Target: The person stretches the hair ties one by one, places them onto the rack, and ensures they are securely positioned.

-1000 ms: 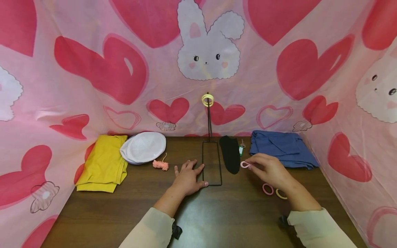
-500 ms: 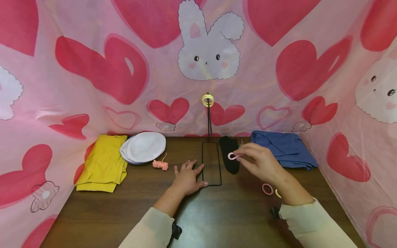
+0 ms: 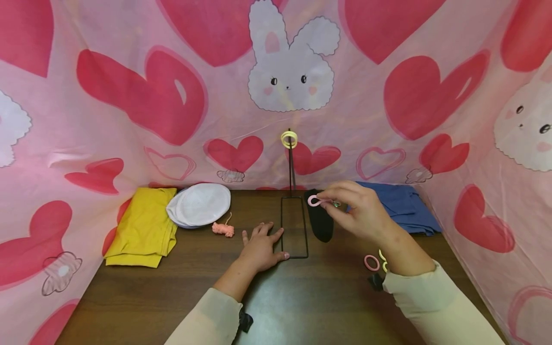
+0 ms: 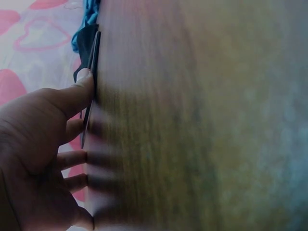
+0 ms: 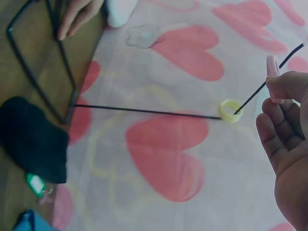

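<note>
My right hand (image 3: 364,213) pinches a pink hair tie (image 5: 272,67) between thumb and fingers, raised in front of the dark sock (image 3: 321,227) in the head view. From the right wrist view, the hair tie appears close to the upper tip of a black wire stand (image 5: 154,111). Yellow hair ties (image 5: 223,111) hang on that stand's upper arm. Spread flat on the table, my left hand (image 3: 258,251) has its thumb and fingertips on the stand's rectangular base (image 3: 281,215). Another pink hair tie (image 3: 365,259) and yellow hair ties (image 3: 385,267) lie beneath my right forearm.
Folded yellow cloth (image 3: 142,225), a white cap (image 3: 202,203) and a coral yarn bundle (image 3: 223,230) lie on the left. Folded blue cloth (image 3: 403,206) is at the back right, and a key with a green tag (image 5: 36,184) lies beside the sock. Patterned fabric walls surround the table.
My right hand has moved left and upward with the pink hair tie, from right of the sock to over its upper part. My left hand has stayed on the stand's base.
</note>
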`<action>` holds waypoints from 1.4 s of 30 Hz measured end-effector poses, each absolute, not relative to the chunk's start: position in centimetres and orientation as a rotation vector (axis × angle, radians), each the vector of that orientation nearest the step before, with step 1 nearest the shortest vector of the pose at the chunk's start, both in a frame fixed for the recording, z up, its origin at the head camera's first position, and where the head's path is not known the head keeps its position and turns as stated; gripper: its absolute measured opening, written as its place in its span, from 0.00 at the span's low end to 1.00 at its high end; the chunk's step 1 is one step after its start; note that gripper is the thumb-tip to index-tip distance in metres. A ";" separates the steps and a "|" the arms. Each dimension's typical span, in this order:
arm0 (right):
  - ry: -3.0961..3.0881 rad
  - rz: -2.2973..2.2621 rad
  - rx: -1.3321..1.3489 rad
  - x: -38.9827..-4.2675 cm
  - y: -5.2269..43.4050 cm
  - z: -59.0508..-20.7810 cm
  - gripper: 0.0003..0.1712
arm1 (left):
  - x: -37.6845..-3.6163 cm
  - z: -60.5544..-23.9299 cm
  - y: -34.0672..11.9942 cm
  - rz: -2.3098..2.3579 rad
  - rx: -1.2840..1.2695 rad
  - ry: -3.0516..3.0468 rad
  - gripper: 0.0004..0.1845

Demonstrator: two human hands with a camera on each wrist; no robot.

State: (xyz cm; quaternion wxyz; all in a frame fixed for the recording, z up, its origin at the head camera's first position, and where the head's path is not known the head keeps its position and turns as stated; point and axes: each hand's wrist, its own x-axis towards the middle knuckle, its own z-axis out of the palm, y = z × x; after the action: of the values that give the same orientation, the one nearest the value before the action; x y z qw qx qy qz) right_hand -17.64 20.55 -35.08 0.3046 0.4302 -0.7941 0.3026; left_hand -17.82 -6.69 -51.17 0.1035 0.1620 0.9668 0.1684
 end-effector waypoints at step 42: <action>-2.064 0.814 1.043 -20.5 16.8 -32.3 0.13 | -17.9 -51.1 -6.7 0.513 0.474 2.848 0.43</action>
State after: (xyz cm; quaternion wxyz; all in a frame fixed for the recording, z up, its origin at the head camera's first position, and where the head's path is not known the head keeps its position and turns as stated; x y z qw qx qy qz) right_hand -20.51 16.84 -32.27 0.3380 0.4002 -0.7924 0.3125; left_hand -17.87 -6.69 -51.06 0.1046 0.1606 0.9659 0.1740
